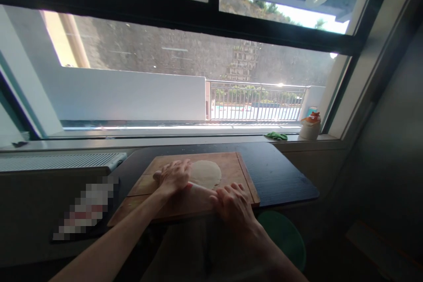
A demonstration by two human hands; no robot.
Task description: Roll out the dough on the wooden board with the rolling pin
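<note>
A flat, rounded sheet of pale dough [206,173] lies on a wooden board [228,165]. Along the dough's near edge runs a rolling pin [202,188], slanting down to the right. My left hand [175,173] is closed over its left part, and the end of a handle [157,176] pokes out beyond the fingers. At the pin's right end, my right hand [233,200] has its fingers curled round the handle. The palms and the backs of both hands hide much of the pin, so its contact with the dough is partly covered.
Under the board is a dark table [277,174]. A green basin [284,235] stands below its right front edge. On the windowsill sit a green cloth [276,136] and a white bag [309,128]. A radiator [66,161] is at the left, near a blurred-out item [87,211].
</note>
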